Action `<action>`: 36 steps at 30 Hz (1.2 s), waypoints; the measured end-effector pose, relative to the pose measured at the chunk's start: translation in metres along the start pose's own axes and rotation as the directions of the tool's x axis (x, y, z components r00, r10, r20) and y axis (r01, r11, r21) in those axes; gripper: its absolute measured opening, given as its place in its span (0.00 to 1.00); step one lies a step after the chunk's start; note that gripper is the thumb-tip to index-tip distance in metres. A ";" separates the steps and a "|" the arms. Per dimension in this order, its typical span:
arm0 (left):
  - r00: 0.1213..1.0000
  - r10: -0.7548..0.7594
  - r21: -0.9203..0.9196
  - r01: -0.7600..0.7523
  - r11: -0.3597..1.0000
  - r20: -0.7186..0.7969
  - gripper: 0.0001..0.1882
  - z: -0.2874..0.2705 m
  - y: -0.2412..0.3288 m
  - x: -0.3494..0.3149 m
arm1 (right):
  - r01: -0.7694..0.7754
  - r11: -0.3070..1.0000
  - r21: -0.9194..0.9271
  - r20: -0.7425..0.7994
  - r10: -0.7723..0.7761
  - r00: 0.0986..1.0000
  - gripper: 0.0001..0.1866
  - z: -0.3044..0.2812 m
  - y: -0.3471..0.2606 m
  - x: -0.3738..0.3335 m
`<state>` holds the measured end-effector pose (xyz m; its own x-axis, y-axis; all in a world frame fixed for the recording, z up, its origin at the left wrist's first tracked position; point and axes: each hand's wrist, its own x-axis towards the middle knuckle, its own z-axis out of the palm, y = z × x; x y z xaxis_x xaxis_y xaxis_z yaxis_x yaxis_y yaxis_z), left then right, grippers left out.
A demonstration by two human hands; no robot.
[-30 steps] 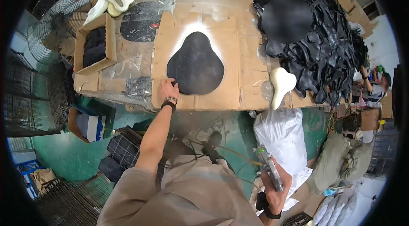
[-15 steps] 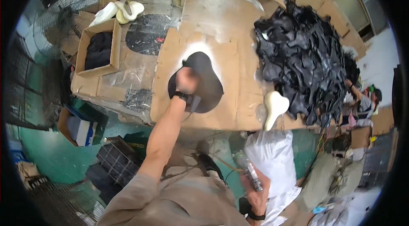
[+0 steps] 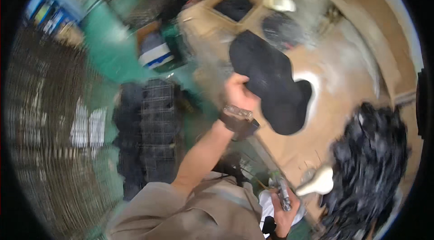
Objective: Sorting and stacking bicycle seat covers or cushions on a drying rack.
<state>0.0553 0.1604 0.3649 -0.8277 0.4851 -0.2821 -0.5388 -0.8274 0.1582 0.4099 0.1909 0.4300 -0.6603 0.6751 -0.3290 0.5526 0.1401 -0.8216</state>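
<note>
A person's right hand (image 3: 288, 210), low in the frame right of centre, wraps its fingers around a metal spray gun (image 3: 284, 197); whether the trigger is pressed cannot be told. Near mid-frame, the left hand (image 3: 242, 93) pinches the lower-left edge of a matte black sheet (image 3: 264, 61), thumb and fingers closing on its rim, though blur hides their exact grip. The sheet spans the centre of the frame above the cardboard-covered counter (image 3: 312, 147); whether its lower-right lobe belongs to it or to a second piece beneath cannot be told. It looks thin and light, probably soft enough to sag from one hand and little at risk of breaking; the plain edge seems the best hold, since any wet coating on the face would be tacky. Beyond, at lower right, a pale saddle-shaped piece (image 3: 320, 182) lies beside a blurred black heap (image 3: 373, 145). Left of centre, a dark gridded crate (image 3: 159, 118) stands on the floor, its contents too smeared to read. Higher on that side, a floor box with a white-and-blue side panel (image 3: 156, 58) contains something grey. Farthest, at top centre, a cardboard box (image 3: 211, 13) on the counter holds folded-looking black material.
</note>
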 end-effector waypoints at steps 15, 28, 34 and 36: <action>0.569 0.506 -0.235 -0.782 0.577 -0.648 0.21 -0.370 0.147 -0.243 | 0.429 0.845 -0.319 0.707 -0.089 0.702 0.19 0.073 -0.059 -0.005; 0.058 0.499 -0.120 -0.988 -0.095 -0.865 0.04 -0.493 0.285 -0.304 | 0.685 0.593 -0.423 0.875 0.070 0.479 0.19 0.219 -0.096 0.005; -0.257 -0.070 0.255 -0.966 0.038 -0.964 0.13 -0.696 0.220 -0.286 | 0.702 0.548 -0.454 0.884 0.176 0.433 0.19 0.257 -0.065 0.038; -0.281 -0.146 0.241 -0.940 0.242 -0.949 0.16 -0.709 0.216 -0.242 | 0.642 0.528 -0.556 0.818 0.208 0.536 0.20 0.269 -0.055 0.043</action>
<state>0.2502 -0.3367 -0.2033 0.4595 -0.2842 -0.8415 0.6099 -0.5877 0.5316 0.2140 0.0173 0.3358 -0.6549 -0.2012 -0.7284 0.1503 0.9099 -0.3865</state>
